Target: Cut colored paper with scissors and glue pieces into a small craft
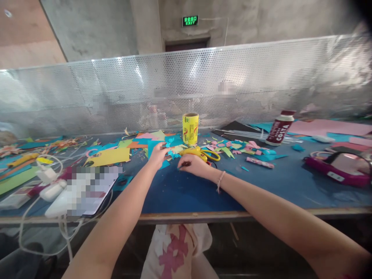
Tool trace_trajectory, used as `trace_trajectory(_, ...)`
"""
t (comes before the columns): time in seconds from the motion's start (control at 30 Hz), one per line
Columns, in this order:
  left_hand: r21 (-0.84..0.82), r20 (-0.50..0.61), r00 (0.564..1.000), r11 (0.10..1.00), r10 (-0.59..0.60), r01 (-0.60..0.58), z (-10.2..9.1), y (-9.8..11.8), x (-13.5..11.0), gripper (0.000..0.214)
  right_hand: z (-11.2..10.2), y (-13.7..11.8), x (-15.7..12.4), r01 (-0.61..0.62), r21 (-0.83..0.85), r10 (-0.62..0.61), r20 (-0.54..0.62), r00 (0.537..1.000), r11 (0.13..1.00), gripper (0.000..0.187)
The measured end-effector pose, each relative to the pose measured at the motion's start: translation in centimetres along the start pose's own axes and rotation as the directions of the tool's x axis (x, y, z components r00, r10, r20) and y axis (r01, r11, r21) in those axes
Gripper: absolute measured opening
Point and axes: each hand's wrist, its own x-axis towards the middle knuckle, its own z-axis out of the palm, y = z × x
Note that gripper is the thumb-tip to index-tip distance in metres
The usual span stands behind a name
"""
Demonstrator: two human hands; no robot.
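Observation:
My left hand (158,155) is closed in a pinch at the edge of a light-blue paper cutout (173,152), above the blue tabletop. To its right, my right hand (195,166) has its fingers curled together. A tiny blue-green bit shows at those fingertips, too small to name. Just behind the right hand lies a yellow hot glue gun (192,151), partly covered by that hand. A yellow cardboard tube (190,130) stands upright beyond it. Colored paper scraps (228,147) lie to the right of the tube.
On the left are a phone (100,193) with white cables, and yellow paper (112,157). Toward the right stand a dark-red COSTA bottle (280,128) and a purple power strip (334,174). A perforated metal screen (130,89) runs along the table's back.

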Motion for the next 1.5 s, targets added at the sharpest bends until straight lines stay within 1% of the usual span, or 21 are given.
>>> trace_trajectory(0.07, 0.028, 0.019, 1.0, 1.0, -0.002, 0.001, 0.1, 0.0, -0.2, 0.036, -0.7, 0.0, 0.2, -0.068, 0.141, 0.086, -0.123, 0.989, 0.988, 0.014)
trace_trajectory(0.13, 0.072, 0.06, 0.998, 0.997, -0.005, 0.001, 0.1, 0.0, -0.4, 0.039, -1.3, 0.0, 0.3, -0.078, 0.276, 0.145, -0.233, 0.962, 0.958, 0.026)
trace_trajectory(0.2, 0.118, 0.119, 0.993, 0.993, -0.012, -0.003, 0.2, -0.1, -0.6, 0.039, -1.9, 0.1, 0.4, -0.095, 0.351, 0.209, -0.303, 0.93, 0.932, 0.027)
trace_trajectory(0.27, 0.143, 0.196, 0.98, 0.99, -0.022, -0.006, 0.3, -0.2, -0.8, 0.037, -2.3, 0.2, 0.4, -0.131, 0.403, 0.282, -0.344, 0.896, 0.906, 0.024)
trace_trajectory(0.37, 0.154, 0.292, 0.955, 0.988, -0.051, 0.006, 0.5, -0.3, -1.1, 0.036, -2.4, 0.5, 0.4, -0.157, 0.503, 0.376, -0.37, 0.85, 0.85, 0.021)
trace_trajectory(0.43, 0.154, 0.321, 0.944, 0.988, -0.08, 0.031, 0.6, -0.2, -1.3, 0.035, -2.4, 0.7, 0.4, -0.16, 0.554, 0.414, -0.37, 0.832, 0.817, 0.02)
trace_trajectory(0.5, 0.147, 0.335, 0.935, 0.987, -0.119, 0.073, 0.7, -0.2, -1.4, 0.035, -2.4, 0.9, 0.3, -0.172, 0.572, 0.436, -0.363, 0.823, 0.802, 0.02)
trace_trajectory(0.6, 0.152, 0.336, 0.926, 0.98, -0.172, 0.127, 0.7, 0.0, -1.5, 0.038, -2.5, 1.0, 0.3, -0.186, 0.576, 0.444, -0.348, 0.826, 0.796, 0.02)
trace_trajectory(0.77, 0.177, 0.401, 0.889, 0.971, -0.222, 0.163, 0.7, 0.4, -1.8, 0.043, -2.6, 1.2, 0.3, -0.194, 0.567, 0.429, -0.318, 0.845, 0.801, 0.019)
trace_trajectory(0.9, 0.228, 0.389, 0.879, 0.954, -0.275, 0.197, 0.8, 0.7, -2.2, 0.047, -2.4, 1.1, 0.3, -0.214, 0.518, 0.415, -0.309, 0.856, 0.828, 0.018)
trace_trajectory(1.03, 0.3, 0.401, 0.872, 0.94, -0.282, 0.166, 0.9, 0.4, -2.2, 0.043, -2.3, 0.6, 0.1, -0.252, 0.405, 0.383, -0.284, 0.879, 0.879, 0.016)
trace_trajectory(1.13, 0.318, 0.418, 0.864, 0.936, -0.28, 0.15, 1.0, 0.0, -2.1, 0.041, -2.3, 0.3, -0.1, -0.282, 0.327, 0.374, -0.264, 0.889, 0.902, 0.019)
trace_trajectory(1.27, 0.332, 0.419, 0.863, 0.932, -0.282, 0.143, 1.0, -0.1, -2.1, 0.04, -2.3, 0.2, -0.1, -0.289, 0.319, 0.369, -0.229, 0.901, 0.903, 0.02)
trace_trajectory(1.4, 0.325, 0.429, 0.862, 0.937, -0.269, 0.13, 1.0, -0.1, -2.2, 0.04, -2.3, 0.4, 0.0, -0.258, 0.318, 0.339, -0.231, 0.912, 0.912, 0.018)
trace_trajectory(1.5, 0.312, 0.424, 0.868, 0.942, -0.258, 0.127, 1.0, -0.1, -2.1, 0.038, -2.4, 0.3, 0.1, -0.26, 0.316, 0.336, -0.217, 0.917, 0.912, 0.018)
